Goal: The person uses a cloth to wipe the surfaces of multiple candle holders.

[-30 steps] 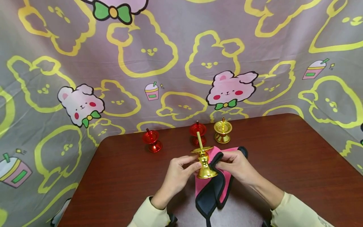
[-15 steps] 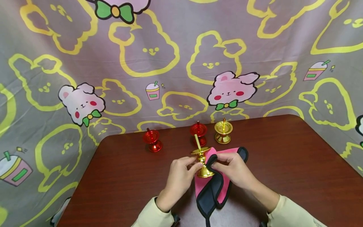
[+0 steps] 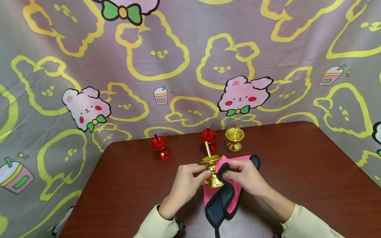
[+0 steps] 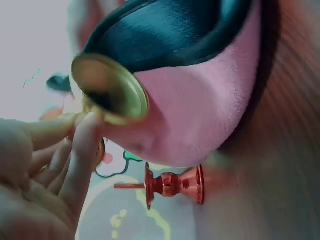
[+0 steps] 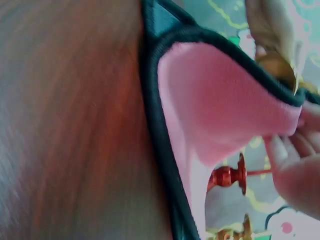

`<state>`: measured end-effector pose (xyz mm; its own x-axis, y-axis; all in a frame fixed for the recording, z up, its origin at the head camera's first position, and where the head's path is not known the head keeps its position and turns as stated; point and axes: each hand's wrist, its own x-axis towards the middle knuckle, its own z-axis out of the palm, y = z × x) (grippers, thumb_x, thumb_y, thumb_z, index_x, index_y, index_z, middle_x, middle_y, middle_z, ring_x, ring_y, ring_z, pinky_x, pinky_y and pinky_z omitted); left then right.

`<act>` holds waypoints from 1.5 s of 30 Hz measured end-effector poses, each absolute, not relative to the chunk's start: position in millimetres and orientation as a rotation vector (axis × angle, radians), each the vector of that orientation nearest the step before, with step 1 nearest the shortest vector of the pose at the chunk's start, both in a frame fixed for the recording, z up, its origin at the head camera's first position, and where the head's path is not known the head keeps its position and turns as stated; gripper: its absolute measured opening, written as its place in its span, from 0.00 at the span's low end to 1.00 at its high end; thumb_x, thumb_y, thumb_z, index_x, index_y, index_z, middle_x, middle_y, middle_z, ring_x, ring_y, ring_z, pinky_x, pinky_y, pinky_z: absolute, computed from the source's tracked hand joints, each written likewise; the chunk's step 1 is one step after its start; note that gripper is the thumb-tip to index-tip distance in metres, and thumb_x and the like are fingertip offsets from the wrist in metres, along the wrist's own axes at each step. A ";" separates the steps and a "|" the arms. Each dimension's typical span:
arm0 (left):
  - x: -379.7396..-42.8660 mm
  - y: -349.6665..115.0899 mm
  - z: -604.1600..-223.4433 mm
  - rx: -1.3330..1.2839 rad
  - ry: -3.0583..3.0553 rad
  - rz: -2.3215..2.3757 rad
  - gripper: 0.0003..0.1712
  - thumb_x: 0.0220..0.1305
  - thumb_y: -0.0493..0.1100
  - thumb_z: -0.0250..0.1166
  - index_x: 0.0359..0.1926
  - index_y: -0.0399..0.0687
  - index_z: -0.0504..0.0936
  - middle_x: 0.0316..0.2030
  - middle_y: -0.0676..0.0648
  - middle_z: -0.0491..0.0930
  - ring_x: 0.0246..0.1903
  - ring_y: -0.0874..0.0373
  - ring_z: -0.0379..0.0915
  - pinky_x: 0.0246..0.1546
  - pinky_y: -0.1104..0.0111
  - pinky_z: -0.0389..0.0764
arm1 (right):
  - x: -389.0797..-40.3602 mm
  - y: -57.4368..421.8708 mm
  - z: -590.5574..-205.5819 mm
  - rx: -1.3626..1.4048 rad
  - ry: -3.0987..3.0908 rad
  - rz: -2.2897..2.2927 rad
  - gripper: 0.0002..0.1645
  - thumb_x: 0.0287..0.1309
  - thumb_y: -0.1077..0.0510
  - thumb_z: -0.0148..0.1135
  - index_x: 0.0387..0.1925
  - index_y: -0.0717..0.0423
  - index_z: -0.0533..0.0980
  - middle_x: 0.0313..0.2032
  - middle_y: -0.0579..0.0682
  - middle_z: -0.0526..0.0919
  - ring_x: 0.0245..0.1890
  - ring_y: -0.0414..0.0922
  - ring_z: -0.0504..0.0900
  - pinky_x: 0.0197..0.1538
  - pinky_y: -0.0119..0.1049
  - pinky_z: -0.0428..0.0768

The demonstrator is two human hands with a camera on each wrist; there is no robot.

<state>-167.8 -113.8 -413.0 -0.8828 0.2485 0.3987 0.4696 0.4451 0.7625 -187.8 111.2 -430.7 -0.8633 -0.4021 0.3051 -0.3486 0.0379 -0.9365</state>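
Observation:
My left hand (image 3: 185,181) pinches a gold candle holder (image 3: 213,182) by its stem above the table, and its spike leans slightly left. In the left wrist view the round base of the candle holder (image 4: 132,95) faces the camera. A pink cloth with a black lining and black trim (image 3: 215,211) hangs folded from my right hand (image 3: 250,177), whose thumb and fingers pinch it. Part of the cloth lies against the candle holder's right side. The pink face of the cloth (image 5: 215,95) fills much of the right wrist view. My right fingertips are partly hidden by the cloth's fold.
Along the back of the brown table (image 3: 128,185) stand a red candle holder (image 3: 162,152) on the left, another red candle holder (image 3: 212,135) in the middle, and a gold candle holder (image 3: 234,145) to its right. A patterned curtain (image 3: 184,43) hangs behind the table.
Over the past second, my right fingers and the cloth's fold have shifted slightly left along the candle holder. Its spike's top has moved a little left and down. The standing candle holders stay put.

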 end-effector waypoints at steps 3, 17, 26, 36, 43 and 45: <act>-169.1 -119.3 -415.4 -0.600 -2.360 -1.739 0.12 0.59 0.34 0.73 0.45 0.36 0.89 0.34 0.44 0.86 0.27 0.56 0.83 0.27 0.62 0.85 | -195.1 121.0 -431.8 -0.890 1.920 -2.106 0.11 0.61 0.72 0.64 0.46 0.67 0.83 0.40 0.53 0.88 0.39 0.44 0.86 0.45 0.38 0.84; -170.6 -117.0 -429.1 -0.474 -2.136 -2.394 0.23 0.60 0.35 0.73 0.53 0.27 0.79 0.45 0.35 0.84 0.38 0.55 0.86 0.40 0.57 0.85 | -200.5 123.7 -437.1 -0.917 1.443 -2.231 0.21 0.65 0.75 0.57 0.52 0.54 0.84 0.46 0.50 0.87 0.46 0.42 0.84 0.51 0.38 0.82; -169.1 -121.8 -428.5 -0.585 -2.233 -2.180 0.20 0.61 0.35 0.72 0.53 0.30 0.83 0.41 0.34 0.86 0.33 0.57 0.85 0.39 0.50 0.83 | -199.0 120.4 -433.5 -0.981 1.845 -2.143 0.14 0.60 0.73 0.64 0.48 0.66 0.83 0.46 0.54 0.85 0.48 0.47 0.81 0.50 0.39 0.81; -168.5 -121.2 -420.3 -0.580 -2.307 -2.114 0.19 0.62 0.32 0.70 0.54 0.28 0.82 0.38 0.33 0.86 0.30 0.53 0.85 0.36 0.57 0.85 | -196.6 116.8 -424.2 -1.085 2.170 -1.999 0.09 0.58 0.71 0.69 0.40 0.60 0.85 0.34 0.56 0.83 0.38 0.47 0.81 0.42 0.38 0.83; -169.0 -118.0 -424.0 -0.490 -2.349 -2.012 0.18 0.61 0.31 0.71 0.52 0.30 0.84 0.34 0.35 0.86 0.30 0.45 0.85 0.35 0.53 0.85 | -191.0 110.6 -424.4 -1.007 2.378 -1.919 0.11 0.56 0.70 0.71 0.40 0.57 0.87 0.34 0.49 0.82 0.37 0.45 0.80 0.42 0.37 0.84; -168.8 -116.3 -424.4 -0.458 -2.378 -1.947 0.18 0.60 0.32 0.71 0.52 0.31 0.84 0.33 0.37 0.86 0.30 0.45 0.85 0.34 0.52 0.85 | -188.3 107.3 -424.1 -0.956 2.442 -1.900 0.12 0.55 0.70 0.72 0.41 0.55 0.87 0.34 0.47 0.81 0.38 0.44 0.80 0.43 0.36 0.84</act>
<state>-168.8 -116.3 -424.4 -0.9559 0.2044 0.2109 0.2471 0.1714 0.9537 -188.3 107.3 -424.1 -0.8215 -0.3875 0.4184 -0.5009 0.1397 -0.8541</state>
